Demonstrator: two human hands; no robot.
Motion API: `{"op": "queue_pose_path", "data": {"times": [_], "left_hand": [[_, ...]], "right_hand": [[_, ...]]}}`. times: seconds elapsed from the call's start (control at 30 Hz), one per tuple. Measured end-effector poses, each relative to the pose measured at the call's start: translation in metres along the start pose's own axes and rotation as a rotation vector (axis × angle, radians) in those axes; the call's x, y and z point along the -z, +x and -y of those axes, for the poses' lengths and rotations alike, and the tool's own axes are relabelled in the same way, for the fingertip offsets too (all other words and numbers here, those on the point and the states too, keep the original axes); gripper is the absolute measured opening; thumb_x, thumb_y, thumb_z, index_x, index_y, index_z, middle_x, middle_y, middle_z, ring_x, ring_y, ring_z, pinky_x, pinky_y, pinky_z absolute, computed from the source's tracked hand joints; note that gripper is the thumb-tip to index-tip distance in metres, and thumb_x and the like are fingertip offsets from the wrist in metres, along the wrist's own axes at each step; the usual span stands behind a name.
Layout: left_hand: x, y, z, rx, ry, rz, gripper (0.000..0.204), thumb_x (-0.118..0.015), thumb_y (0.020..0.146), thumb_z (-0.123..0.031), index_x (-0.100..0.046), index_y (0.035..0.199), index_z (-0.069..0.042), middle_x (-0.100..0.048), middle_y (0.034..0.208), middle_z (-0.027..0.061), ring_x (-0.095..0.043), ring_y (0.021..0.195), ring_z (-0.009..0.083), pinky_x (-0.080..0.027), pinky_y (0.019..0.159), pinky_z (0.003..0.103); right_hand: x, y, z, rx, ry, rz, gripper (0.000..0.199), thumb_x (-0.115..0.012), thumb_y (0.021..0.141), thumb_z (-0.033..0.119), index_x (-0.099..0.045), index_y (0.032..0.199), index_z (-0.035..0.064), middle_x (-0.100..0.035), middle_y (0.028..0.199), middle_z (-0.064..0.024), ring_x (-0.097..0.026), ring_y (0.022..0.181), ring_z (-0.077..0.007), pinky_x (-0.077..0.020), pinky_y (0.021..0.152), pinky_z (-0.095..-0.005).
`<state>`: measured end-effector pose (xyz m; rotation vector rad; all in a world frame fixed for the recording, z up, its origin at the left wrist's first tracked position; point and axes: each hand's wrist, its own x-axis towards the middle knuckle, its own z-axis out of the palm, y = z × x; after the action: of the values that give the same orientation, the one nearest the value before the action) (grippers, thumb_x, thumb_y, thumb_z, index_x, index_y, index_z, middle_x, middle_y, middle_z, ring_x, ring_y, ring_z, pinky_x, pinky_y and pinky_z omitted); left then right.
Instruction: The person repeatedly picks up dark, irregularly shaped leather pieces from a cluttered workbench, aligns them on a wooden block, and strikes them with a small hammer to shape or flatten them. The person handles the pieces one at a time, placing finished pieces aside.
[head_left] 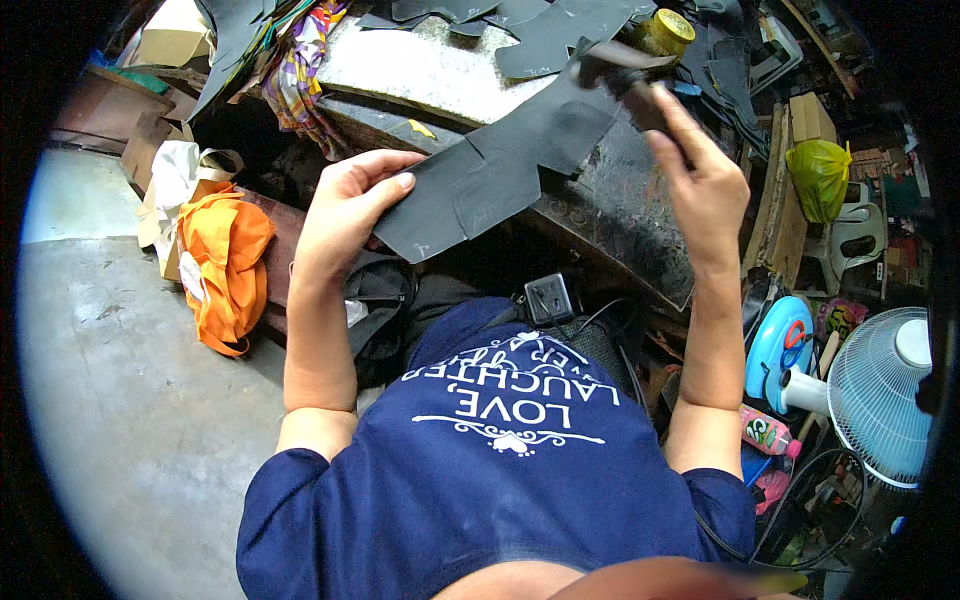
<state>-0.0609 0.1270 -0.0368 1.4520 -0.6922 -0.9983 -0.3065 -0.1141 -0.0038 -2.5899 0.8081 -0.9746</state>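
Observation:
My left hand pinches the left end of a flat, dark grey cut piece, thumb on top. It looks like leather or a similar sheet, with faint pale marks and seams across it. The piece slants up and to the right over the dark worn bench top. Closed around a handle, my right hand holds a hammer. The dark hammer head is over the far end of the piece, slightly blurred; whether it touches cannot be made out.
Behind the piece lies a white slab with more dark cut pieces on it. A yellow can stands at the far right of the bench. An orange cloth bag sits left; a fan and pink-capped bottle are at right.

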Motion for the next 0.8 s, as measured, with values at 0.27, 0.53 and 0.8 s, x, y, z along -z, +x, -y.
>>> {"op": "queue_pose_path", "data": {"times": [0.27, 0.53, 0.8], "left_hand": [[-0.003, -0.011, -0.022, -0.098, 0.091, -0.041, 0.027, -0.061, 0.092, -0.006, -0.065, 0.116, 0.007, -0.07, 0.098, 0.0059, -0.063, 0.082, 0.0079, -0.052, 0.075, 0.023], [0.001, -0.016, -0.029, -0.083, 0.156, -0.047, 0.026, -0.061, 0.091, -0.005, -0.066, 0.114, 0.007, -0.07, 0.097, 0.006, -0.063, 0.083, 0.008, -0.051, 0.076, 0.023], [0.008, -0.013, -0.029, -0.114, 0.173, -0.049, 0.025, -0.061, 0.091, -0.004, -0.066, 0.113, 0.007, -0.07, 0.097, 0.0066, -0.063, 0.084, 0.0086, -0.052, 0.077, 0.024]], "right_hand": [[-0.015, -0.002, 0.004, 0.019, -0.209, 0.1, 0.041, -0.066, 0.09, 0.037, -0.062, 0.13, 0.0353, -0.071, 0.096, -0.0081, -0.069, 0.081, -0.029, -0.0546, 0.069, -0.0377], [-0.003, -0.007, -0.001, -0.063, -0.033, 0.052, 0.037, -0.063, 0.093, 0.034, -0.063, 0.131, 0.0319, -0.071, 0.108, -0.01, -0.071, 0.088, -0.0295, -0.0553, 0.076, -0.0363], [0.02, -0.017, -0.014, -0.031, 0.079, -0.027, 0.044, -0.069, 0.091, 0.02, -0.06, 0.134, 0.0193, -0.07, 0.117, -0.0102, -0.071, 0.099, -0.0205, -0.0536, 0.084, -0.0314]]}}
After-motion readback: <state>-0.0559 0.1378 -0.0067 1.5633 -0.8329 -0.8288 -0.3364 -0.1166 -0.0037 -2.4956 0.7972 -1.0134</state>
